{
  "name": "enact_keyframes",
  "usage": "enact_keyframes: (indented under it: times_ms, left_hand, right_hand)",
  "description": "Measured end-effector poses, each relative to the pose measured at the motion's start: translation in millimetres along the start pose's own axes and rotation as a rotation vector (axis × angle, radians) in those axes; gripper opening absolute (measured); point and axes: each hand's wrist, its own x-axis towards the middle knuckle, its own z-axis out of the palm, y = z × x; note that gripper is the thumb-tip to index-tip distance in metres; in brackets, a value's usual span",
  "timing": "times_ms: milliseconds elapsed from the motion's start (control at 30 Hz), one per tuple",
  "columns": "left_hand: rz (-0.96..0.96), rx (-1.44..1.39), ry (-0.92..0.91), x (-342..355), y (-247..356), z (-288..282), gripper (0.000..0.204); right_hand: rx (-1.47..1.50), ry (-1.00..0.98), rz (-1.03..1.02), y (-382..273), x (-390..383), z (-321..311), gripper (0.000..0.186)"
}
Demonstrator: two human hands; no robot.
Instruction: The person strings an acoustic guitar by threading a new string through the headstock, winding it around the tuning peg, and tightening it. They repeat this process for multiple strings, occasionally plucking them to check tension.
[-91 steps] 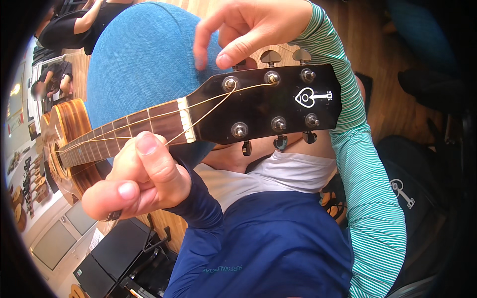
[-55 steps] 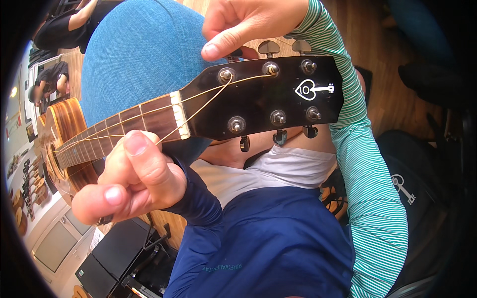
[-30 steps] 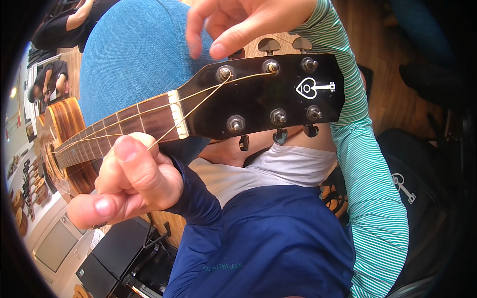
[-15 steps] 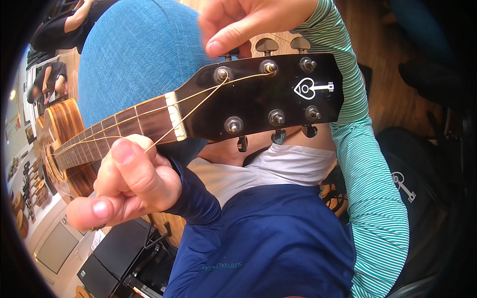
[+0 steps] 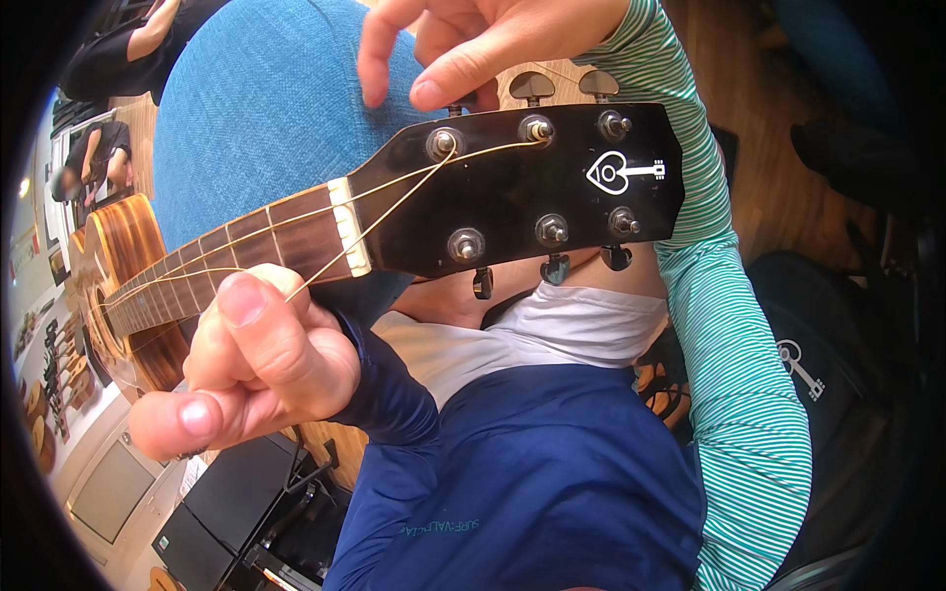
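Note:
An acoustic guitar with a wooden body [image 5: 148, 251] points its black headstock [image 5: 503, 192] toward the right, with tuning knobs [image 5: 532, 84] along both edges. Thin strings [image 5: 404, 199] run loosely across the white nut [image 5: 350, 227]; two wind to upper posts. My left hand [image 5: 266, 360] is closed on a string below the fretboard [image 5: 246, 241], index finger curled over it. My right hand [image 5: 493, 39] hovers at the upper tuning knobs, thumb and index finger apart over the one nearest the nut; its other fingers are partly hidden.
A round blue cushioned shape [image 5: 256, 118] lies behind the neck. Two people [image 5: 123, 64] in dark clothes are at the upper left. Several instruments [image 5: 64, 379] are along the left wall. A black case [image 5: 222, 497] is lower left, a dark bag [image 5: 818, 443] right.
My left hand has drifted left and slightly down with the string. My right fingers have repeatedly closed on and lifted from the upper knob. The guitar has shifted slightly up in view.

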Motion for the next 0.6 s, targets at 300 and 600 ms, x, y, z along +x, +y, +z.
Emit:
enact_keyframes:
  times_ms: [300, 600]
  left_hand:
    - [0.011, 0.021, 0.034, -0.9, -1.7, 4.7, 0.048]
    - [0.023, -0.090, -0.020, 5.3, -5.3, -0.8, 0.043]
  right_hand:
    - [0.067, 0.083, 0.066, -0.3, -9.8, 0.7, 0.035]
    - [-0.147, 0.071, 0.074, -18.7, -7.4, 7.0, 0.041]
